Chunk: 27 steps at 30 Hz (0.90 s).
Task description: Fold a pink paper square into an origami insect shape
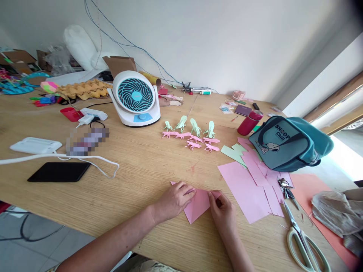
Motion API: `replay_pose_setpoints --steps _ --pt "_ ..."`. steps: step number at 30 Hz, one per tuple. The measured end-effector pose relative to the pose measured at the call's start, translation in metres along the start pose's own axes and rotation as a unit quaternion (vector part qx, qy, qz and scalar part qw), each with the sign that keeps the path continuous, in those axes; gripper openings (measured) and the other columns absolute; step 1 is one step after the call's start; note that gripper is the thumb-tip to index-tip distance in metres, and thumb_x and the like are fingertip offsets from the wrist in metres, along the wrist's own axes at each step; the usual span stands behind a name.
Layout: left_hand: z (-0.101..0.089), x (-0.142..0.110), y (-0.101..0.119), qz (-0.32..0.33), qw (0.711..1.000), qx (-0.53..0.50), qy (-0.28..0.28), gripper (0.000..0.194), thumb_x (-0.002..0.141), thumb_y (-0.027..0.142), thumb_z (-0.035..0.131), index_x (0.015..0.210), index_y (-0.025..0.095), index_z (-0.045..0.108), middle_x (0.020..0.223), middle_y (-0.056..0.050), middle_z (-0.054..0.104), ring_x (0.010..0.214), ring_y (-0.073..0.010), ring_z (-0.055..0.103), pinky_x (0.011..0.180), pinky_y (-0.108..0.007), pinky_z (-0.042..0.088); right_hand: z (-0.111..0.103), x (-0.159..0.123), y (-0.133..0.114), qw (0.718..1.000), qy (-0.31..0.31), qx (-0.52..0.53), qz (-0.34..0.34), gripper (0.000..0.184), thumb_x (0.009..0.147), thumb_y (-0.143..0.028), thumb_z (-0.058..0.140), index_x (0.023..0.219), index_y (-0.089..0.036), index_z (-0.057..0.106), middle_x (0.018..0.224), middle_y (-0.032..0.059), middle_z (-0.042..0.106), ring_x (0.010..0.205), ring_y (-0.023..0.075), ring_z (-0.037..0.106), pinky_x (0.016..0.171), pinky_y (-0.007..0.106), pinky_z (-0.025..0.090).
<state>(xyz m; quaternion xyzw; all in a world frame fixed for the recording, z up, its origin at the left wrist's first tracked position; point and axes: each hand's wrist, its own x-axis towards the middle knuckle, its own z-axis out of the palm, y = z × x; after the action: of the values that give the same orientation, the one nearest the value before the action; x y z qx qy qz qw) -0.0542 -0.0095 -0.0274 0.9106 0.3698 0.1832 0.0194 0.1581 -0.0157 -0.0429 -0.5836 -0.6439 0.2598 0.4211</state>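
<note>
A folded sheet of pink paper (pixel 197 207) lies on the wooden table near its front edge, one corner pointing toward me. My left hand (pixel 176 200) presses on its left part, fingers bent over the paper. At the right corner, my right hand (pixel 222 211) pinches the paper between thumb and fingers. Behind them stand several folded green paper figures (pixel 195 127) and several pink ones (pixel 193 144), shaped like small insects. To the right are a large pink sheet (pixel 245 190), cut pink strips (pixel 253 166) and green strips (pixel 234 155).
Scissors (pixel 300 236) lie at the right front, below a teal bag (pixel 286 143) and a red bottle (pixel 250 122). A white fan (pixel 135 98) stands at the back. On the left are a black phone (pixel 59 172) and a white cable (pixel 85 155). A grey cloth (pixel 334 213) lies far right.
</note>
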Motion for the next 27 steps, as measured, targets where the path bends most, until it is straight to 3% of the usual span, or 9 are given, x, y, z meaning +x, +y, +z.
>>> replay_pose_setpoints --steps 6,12,18,27 --pt "0.001 0.0 -0.001 0.003 1.0 0.002 0.0 0.027 0.097 0.02 0.054 0.122 0.013 0.058 0.116 -0.009 0.064 0.105 -0.0209 0.053 0.095 -0.034 0.048 -0.002 0.0 -0.004 1.0 0.008 0.009 0.026 0.035 0.09 -0.049 0.057 0.078 -0.018 0.07 0.066 0.0017 0.066 0.052 0.014 0.052 0.05 0.025 0.041" --pt "0.002 -0.001 -0.001 0.001 1.0 0.007 -0.002 0.028 0.098 0.02 0.052 0.125 0.014 0.057 0.117 -0.011 0.064 0.108 -0.0205 0.054 0.096 -0.035 0.048 -0.004 -0.001 -0.002 0.999 0.027 0.018 0.036 0.031 0.089 -0.047 0.059 0.085 -0.018 0.068 0.062 -0.0004 0.062 0.05 0.0129 0.051 0.047 0.023 0.041" --pt "0.002 -0.001 -0.002 0.001 1.0 -0.007 0.003 0.027 0.098 0.02 0.052 0.123 0.013 0.059 0.117 -0.01 0.064 0.107 -0.0211 0.054 0.096 -0.035 0.048 -0.004 0.001 0.007 0.999 0.044 0.019 0.01 0.032 0.089 -0.047 0.058 0.083 -0.018 0.069 0.063 0.0003 0.061 0.049 0.0125 0.048 0.046 0.024 0.04" --pt "0.003 -0.001 -0.001 -0.003 1.0 -0.016 0.015 0.025 0.099 0.02 0.051 0.122 0.014 0.059 0.115 -0.009 0.065 0.106 -0.0204 0.054 0.095 -0.035 0.048 -0.011 -0.003 0.0 0.998 0.032 0.006 -0.062 0.02 0.093 -0.034 0.056 0.088 -0.021 0.071 0.083 0.004 0.064 0.065 0.0146 0.055 0.055 0.025 0.046"
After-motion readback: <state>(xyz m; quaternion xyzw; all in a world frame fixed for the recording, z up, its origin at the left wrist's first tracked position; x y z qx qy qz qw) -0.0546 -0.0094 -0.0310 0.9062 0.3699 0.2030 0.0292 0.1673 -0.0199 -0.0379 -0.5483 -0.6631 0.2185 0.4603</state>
